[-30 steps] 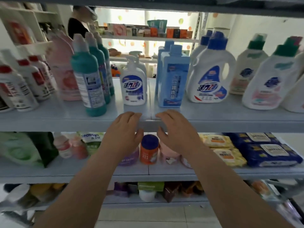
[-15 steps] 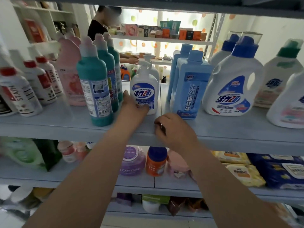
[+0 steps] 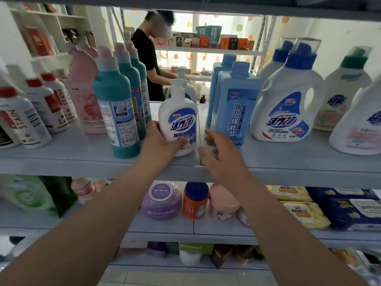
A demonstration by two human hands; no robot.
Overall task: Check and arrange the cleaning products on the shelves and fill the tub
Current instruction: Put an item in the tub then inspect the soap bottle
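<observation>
Left hand point(image 3: 162, 141): fingers curled round lower part of white pump bottle point(image 3: 178, 118), upright at front of grey shelf point(image 3: 288, 159). Right hand point(image 3: 220, 155): fingers loosely spread, holding nothing, just beside blue bottle point(image 3: 235, 108). Teal bottle point(image 3: 115, 112) left of pump bottle. Behind shelf: person in black top point(image 3: 145, 56).

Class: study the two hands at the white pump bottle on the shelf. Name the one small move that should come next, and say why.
Probably bring the right hand onto the right side of the pump bottle. The left hand grips its lower left side alone, while the right hand is open beside it, apparently not touching; two hands would steady it for checking.
</observation>
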